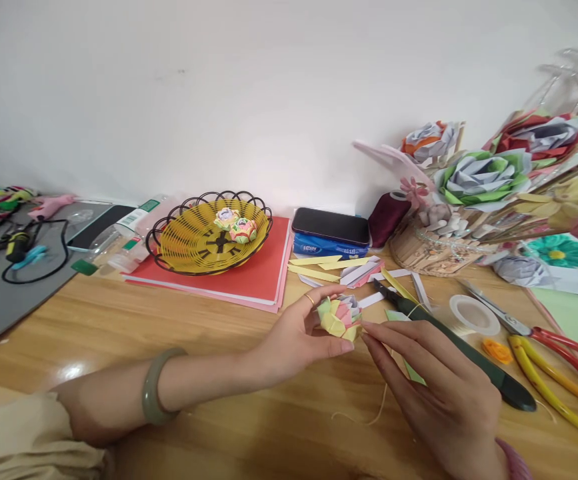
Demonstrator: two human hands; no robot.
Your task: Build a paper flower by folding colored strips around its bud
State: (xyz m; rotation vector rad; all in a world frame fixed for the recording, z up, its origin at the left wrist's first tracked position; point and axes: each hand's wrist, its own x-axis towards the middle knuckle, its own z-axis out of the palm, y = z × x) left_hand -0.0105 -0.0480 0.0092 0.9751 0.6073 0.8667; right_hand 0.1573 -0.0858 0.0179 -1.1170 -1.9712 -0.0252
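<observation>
A small folded paper flower [339, 319], with yellow, pink, green and pale grey-blue petals, is held above the table in my left hand [296, 333], between thumb and fingers. My right hand [433, 387] pinches at the flower's right edge with thumb and fingertips; the exact point of contact is tiny. A thin pale thread [381, 403] trails on the table below the fingers. Behind my right hand lies a dark green craft knife or tool [479, 363]. Yellow, white and pink paper strips [319, 272] are scattered just beyond the flower.
A yellow woven basket [183, 250] holding small paper flowers stands on red paper [263, 287]. Behind are a phone [331, 225] on a blue tissue pack [329, 245] and a maroon thread spool [387, 219]. Scissors [513, 323], yellow-handled pliers [543, 383] and a tape roll [471, 315] lie right.
</observation>
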